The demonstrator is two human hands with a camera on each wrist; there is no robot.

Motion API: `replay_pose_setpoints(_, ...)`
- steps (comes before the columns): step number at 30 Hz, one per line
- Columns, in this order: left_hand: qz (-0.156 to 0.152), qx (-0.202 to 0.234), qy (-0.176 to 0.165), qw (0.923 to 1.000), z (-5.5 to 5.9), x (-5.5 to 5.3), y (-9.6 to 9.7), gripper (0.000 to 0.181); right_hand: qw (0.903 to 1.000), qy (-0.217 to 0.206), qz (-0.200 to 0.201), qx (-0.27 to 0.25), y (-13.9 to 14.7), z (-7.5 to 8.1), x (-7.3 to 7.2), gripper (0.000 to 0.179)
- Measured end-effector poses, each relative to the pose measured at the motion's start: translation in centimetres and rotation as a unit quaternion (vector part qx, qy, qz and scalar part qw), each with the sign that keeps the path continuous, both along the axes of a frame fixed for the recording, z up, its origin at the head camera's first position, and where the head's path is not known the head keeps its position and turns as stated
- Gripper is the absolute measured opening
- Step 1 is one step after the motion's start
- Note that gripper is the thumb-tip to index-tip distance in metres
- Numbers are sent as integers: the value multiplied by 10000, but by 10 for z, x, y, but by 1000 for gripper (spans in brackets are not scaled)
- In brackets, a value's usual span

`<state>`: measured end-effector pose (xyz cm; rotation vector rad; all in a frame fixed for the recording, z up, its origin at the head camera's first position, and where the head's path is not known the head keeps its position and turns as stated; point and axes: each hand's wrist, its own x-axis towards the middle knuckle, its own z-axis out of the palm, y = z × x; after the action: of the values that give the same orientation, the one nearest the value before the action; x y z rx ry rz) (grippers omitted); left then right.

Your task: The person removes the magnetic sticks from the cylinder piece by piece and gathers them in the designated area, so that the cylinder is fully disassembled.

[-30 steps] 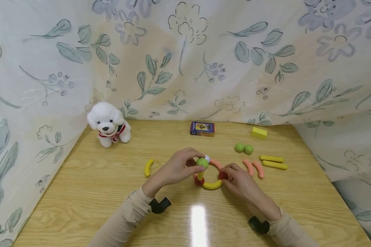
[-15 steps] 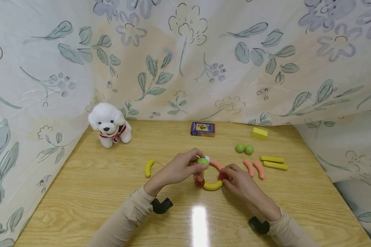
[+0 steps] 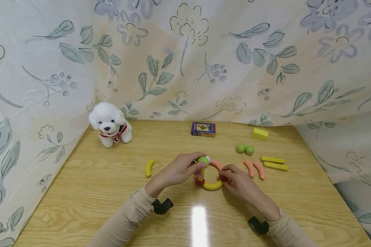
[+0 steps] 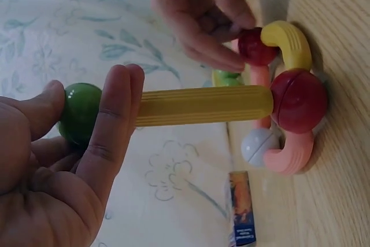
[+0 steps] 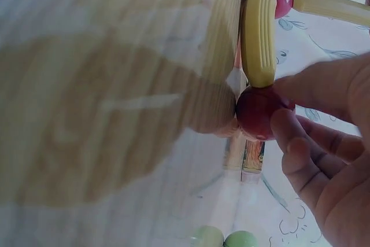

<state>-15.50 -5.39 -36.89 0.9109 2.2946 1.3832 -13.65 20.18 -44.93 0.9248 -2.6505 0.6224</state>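
Note:
My left hand (image 3: pixel 180 168) holds a green ball (image 4: pixel 78 114) between thumb and fingers. Below the ball a straight yellow stick (image 4: pixel 202 106) stands upright, its lower end meeting a red ball (image 4: pixel 299 101). That red ball is a corner of a ring on the table. A curved yellow stick (image 3: pixel 212 186) links it to a second red ball (image 5: pixel 257 114), which my right hand (image 3: pixel 242 181) pinches with thumb and fingertips. Curved pink sticks (image 4: pixel 292 155) and a white ball (image 4: pixel 260 146) form the ring's other parts, partly hidden by the left hand in the head view.
Right of the ring lie loose pink curved sticks (image 3: pixel 259 171), yellow straight sticks (image 3: pixel 276 166), two green balls (image 3: pixel 240 148) and a yellow block (image 3: pixel 260 133). A curved yellow stick (image 3: pixel 149 168) is at left. Behind stand a small box (image 3: pixel 203 129) and a plush dog (image 3: pixel 110 123).
Fingers of my left hand have come lower, over the upper part of the yellow stick, while still at the green ball. My right hand stays at its red ball.

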Motion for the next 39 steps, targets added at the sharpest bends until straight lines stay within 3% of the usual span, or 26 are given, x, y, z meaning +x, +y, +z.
replay_pose_setpoints(4,5,-109,59,9999,2,0,0,24,9997,70,133,169,0,0,-1,25)
replay_pose_setpoints(15,-97,-117,318,9994,3,2,0,24,9996,-73,1,257,-2,3,1,24)
replay_pose_setpoints(29,-46,-256,362,9990,3,3,1,24,9997,0,42,236,-3,1,1,23)
replay_pose_setpoints(34,187,-8,-344,9992,-3,-2,0,40,9998,174,85,111,-3,0,0,24)
replay_pose_setpoints(39,130,561,-1268,9903,-8,-5,-2,40,9997,224,52,87,-4,0,-1,22)
